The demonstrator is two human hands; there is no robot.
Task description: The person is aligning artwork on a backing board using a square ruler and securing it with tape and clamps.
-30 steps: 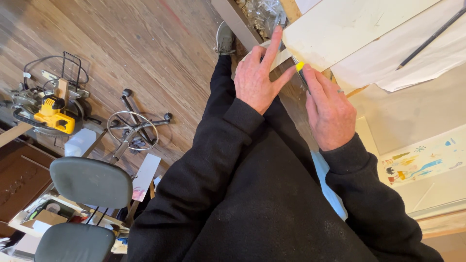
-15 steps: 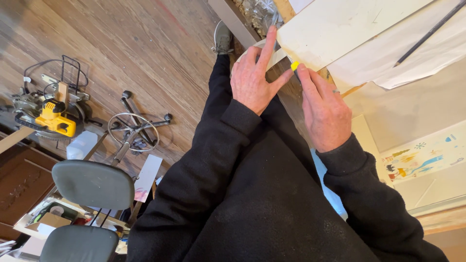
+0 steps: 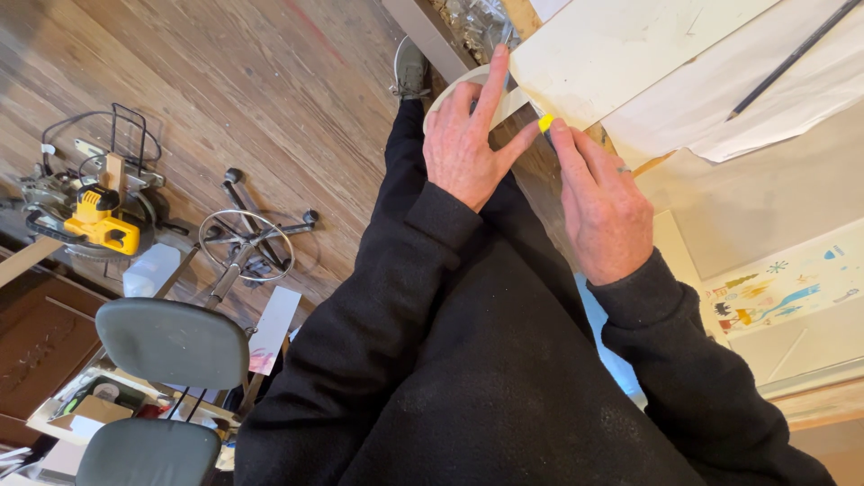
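Two hands at a pale board's corner, seen from the head camera.
The left hand has fingers spread, flat on a tape roll by the board. The right hand pinches a yellow tool at the board's edge. One saw, two chairs, one pencil.

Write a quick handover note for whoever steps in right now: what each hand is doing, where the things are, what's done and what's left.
Left hand: flat on a pale curved strip, index finger pressing toward the cream board.
Right hand: pinches a small yellow-tipped tool at the board's corner.
Dark pencil lies on the white sheet.
Done: strip and tool are in position at the board's edge.
Left: can't tell whether any mark or cut is made; check there first.
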